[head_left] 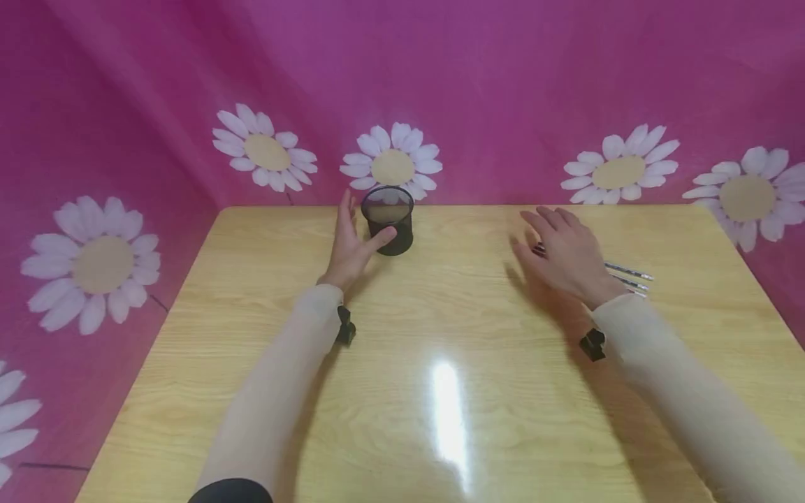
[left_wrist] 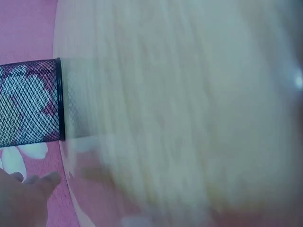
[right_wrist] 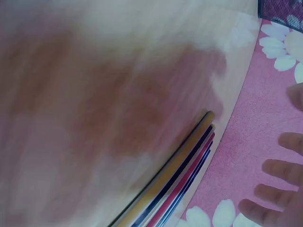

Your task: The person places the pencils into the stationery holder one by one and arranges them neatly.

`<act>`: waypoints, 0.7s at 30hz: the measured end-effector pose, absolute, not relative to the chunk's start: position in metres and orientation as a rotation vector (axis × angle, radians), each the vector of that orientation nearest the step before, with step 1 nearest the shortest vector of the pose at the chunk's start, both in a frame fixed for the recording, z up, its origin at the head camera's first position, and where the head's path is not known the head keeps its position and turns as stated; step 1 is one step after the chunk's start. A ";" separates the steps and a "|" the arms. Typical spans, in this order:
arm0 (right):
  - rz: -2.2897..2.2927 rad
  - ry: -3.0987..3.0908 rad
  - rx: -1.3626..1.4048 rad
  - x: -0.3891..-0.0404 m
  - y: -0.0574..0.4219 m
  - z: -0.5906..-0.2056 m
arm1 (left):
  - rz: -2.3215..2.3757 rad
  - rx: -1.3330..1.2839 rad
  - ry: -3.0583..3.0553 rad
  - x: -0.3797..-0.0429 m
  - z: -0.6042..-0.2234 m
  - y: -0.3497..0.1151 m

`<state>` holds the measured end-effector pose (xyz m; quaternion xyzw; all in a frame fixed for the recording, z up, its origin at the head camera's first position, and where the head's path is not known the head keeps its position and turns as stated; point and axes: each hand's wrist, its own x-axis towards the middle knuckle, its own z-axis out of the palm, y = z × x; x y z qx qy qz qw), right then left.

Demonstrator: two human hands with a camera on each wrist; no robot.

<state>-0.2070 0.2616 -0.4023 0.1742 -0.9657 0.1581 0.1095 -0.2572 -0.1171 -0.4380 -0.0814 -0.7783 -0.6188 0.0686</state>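
Observation:
A black mesh pen cup [head_left: 402,234] stands upright near the table's back edge. Close at its left side is my left hand [head_left: 347,253], fingers extended and thumb reaching across the cup's front; whether it touches cannot be told. In the left wrist view the mesh cup [left_wrist: 31,101] shows apart from the fingers [left_wrist: 45,184]. My right hand [head_left: 566,255] hovers palm down over several pencils [head_left: 629,270], covering their middles. The right wrist view has the pencils [right_wrist: 173,184] lying together in a bundle, one yellow and one red among them, with the spread fingers [right_wrist: 284,171] apart from them.
The light wooden table [head_left: 402,335] carries a bright glare streak near its front middle. A pink cloth [head_left: 478,105] with large white daisies hangs behind the table and along its left side.

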 end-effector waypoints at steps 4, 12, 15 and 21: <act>0.425 -2.832 0.506 -0.192 0.273 -0.405 | -1.858 -0.239 -2.342 -0.259 -0.438 -0.110; 0.295 -2.947 0.492 -0.169 0.295 -0.406 | -1.875 -0.183 -2.284 -0.264 -0.442 -0.102; 0.278 -2.981 0.488 -0.168 0.298 -0.407 | -1.924 -0.168 -2.236 -0.266 -0.442 -0.099; 0.249 -2.969 0.492 -0.165 0.305 -0.413 | -1.897 -0.167 -2.304 -0.267 -0.441 -0.094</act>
